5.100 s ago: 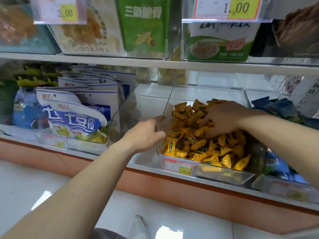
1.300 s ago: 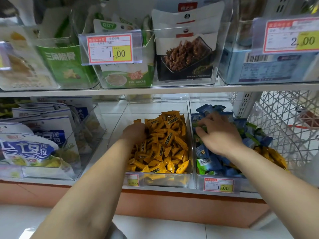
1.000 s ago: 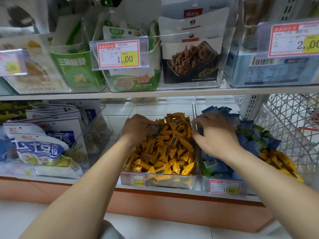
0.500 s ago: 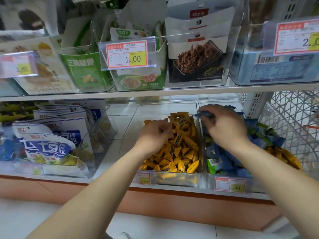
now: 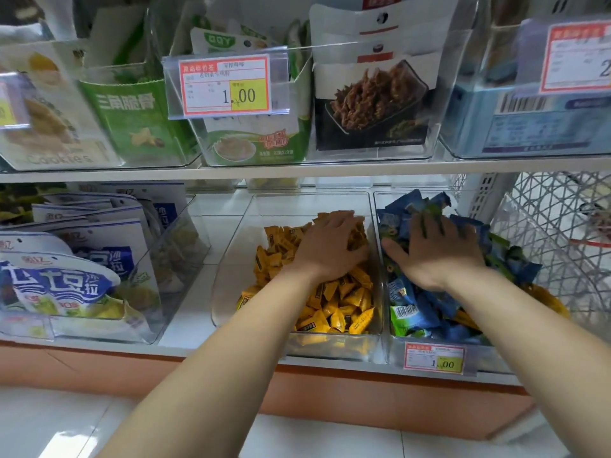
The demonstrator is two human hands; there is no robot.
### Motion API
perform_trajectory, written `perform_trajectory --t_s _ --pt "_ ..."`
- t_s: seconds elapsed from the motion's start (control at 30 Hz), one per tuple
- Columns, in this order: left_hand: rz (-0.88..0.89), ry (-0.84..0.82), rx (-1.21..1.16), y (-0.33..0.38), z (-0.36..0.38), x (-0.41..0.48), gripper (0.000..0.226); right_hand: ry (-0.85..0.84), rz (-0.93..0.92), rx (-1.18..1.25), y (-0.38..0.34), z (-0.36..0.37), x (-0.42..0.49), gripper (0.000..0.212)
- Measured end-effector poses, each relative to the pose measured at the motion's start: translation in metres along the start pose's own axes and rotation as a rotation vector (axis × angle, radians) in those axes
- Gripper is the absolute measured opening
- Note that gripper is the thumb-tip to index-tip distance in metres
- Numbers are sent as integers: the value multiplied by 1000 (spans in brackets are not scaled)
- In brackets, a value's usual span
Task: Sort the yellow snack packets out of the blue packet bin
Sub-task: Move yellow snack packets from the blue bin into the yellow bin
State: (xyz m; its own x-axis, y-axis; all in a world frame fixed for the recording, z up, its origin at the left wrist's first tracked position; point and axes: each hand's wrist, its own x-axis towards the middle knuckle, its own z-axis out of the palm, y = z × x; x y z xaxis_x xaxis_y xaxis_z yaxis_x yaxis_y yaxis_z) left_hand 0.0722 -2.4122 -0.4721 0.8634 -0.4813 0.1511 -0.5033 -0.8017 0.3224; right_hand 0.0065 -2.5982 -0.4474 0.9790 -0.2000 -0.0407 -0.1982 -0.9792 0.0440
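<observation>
- Stray yellow snack packets (image 5: 544,300), small glossy pillow wrappers: a clump shows outboard of the right forearm, on the little-finger side and nearer the person than the wrist. It lies low against the right wall of the blue packet bin (image 5: 395,350), a clear plastic tub.
- A second yellow sliver (image 5: 464,320) peeks from under blue wrappers just inboard of the same forearm.
- Axis: the clump runs lengthwise along the bin wall, from front to back. The sliver lies diagonal, with its near end toward the bin front. Single packets are too blurred to tell which end is which.
- Right hand (image 5: 436,256): palm down, fingers spread wide and flat on the blue-and-green foil packets (image 5: 426,309), thumb out toward the left hand. It holds nothing.
- Left hand (image 5: 327,249): palm down on the heap of yellow packets (image 5: 334,312) in the neighbouring clear tub (image 5: 231,292), fingers bent over the crest. I cannot tell whether a packet sits under them.
- Beyond the right hand's little finger is a white wire-mesh basket (image 5: 545,219). Below the wrist, on the bin front, is a red-and-yellow price tag (image 5: 434,358).
- Risk (judgement): the right hand sits beyond the strays, toward the back of the bin, so sweeping here could push blue packets over them and bury them.
- Risk: the wrappers look slick and loose, so a hasty pinch may lift a blue one too or drop the yellow one at the partition.
- Risk: the forearm hides part of the bin, so strays beneath it could be missed.
</observation>
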Motion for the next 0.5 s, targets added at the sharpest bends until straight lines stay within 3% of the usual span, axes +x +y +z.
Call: perform_trajectory --t_s 0.1,0.17,0.23,0.33,0.5 --pt "28 -133 59 -7 11 8 71 173 -15 69 -5 -11 0 94" --pt "52 -139 144 -12 13 11 65 236 -143 162 -15 -16 0 87" --pt "76 -114 164 -18 11 9 60 152 -275 223 -25 -13 0 82" --pt "49 -127 119 -28 1 2 70 1 -296 237 -24 -3 5 73" --pt "-146 -183 130 -65 -27 -19 87 18 -323 269 -13 2 9 71"
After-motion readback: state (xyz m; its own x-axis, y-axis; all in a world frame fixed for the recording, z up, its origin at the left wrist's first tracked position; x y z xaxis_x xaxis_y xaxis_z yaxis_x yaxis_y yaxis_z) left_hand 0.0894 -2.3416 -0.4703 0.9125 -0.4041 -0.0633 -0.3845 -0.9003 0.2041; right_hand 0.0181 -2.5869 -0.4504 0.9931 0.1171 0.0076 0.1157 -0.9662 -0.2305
